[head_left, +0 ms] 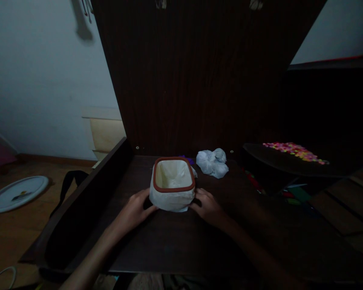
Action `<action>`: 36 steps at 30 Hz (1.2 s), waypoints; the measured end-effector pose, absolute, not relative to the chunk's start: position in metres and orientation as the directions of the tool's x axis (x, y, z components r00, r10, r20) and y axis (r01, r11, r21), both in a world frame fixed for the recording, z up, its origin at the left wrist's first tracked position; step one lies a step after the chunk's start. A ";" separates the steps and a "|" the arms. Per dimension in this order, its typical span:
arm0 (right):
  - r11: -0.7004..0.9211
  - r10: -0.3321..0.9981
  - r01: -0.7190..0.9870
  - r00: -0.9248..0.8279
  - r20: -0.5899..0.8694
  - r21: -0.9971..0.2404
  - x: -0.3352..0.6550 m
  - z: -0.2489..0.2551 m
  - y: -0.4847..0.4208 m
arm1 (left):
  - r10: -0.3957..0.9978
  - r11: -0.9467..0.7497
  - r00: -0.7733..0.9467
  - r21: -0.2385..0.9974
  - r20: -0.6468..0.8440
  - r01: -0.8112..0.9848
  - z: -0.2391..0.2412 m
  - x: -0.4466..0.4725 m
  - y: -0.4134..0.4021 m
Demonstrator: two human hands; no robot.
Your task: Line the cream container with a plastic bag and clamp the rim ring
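Observation:
A small square bin [173,189] with a brown rim and a white plastic liner stands on the dark wooden surface [175,237]. My left hand [135,212] rests against its lower left side, fingers curled on the liner. On the lower right side, my right hand [208,206] presses the liner the same way. The bin is upright and looks empty inside. Behind it to the right lies a knotted white plastic bag [212,162].
A tall dark wooden panel [193,80] rises behind the surface. A dark tray with colourful small pieces [293,151] sits at the right. On the floor at left lie a white round plate [16,193] and a black strap [69,181].

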State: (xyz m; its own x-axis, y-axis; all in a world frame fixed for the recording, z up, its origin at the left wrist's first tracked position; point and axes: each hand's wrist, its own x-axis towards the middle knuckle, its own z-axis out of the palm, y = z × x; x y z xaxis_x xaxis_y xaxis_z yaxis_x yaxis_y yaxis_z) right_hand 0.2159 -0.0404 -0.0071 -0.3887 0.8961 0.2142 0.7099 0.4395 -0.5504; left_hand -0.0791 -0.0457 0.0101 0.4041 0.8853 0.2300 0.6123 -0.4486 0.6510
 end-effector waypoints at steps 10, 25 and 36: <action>0.171 0.970 0.360 -0.226 0.092 -0.917 0.215 0.000 -0.044 | 0.936 -0.349 0.182 0.853 0.300 0.388 0.032 -0.073 -0.057; -0.096 0.983 -0.545 0.082 -0.167 -0.833 0.189 0.024 -0.034 | 0.972 -0.178 -0.192 0.956 0.134 -0.234 0.039 -0.055 -0.053; 0.095 0.995 0.153 -0.024 0.093 -0.984 0.211 -0.001 -0.027 | 0.960 -0.278 0.052 0.959 0.275 0.060 0.026 -0.063 -0.046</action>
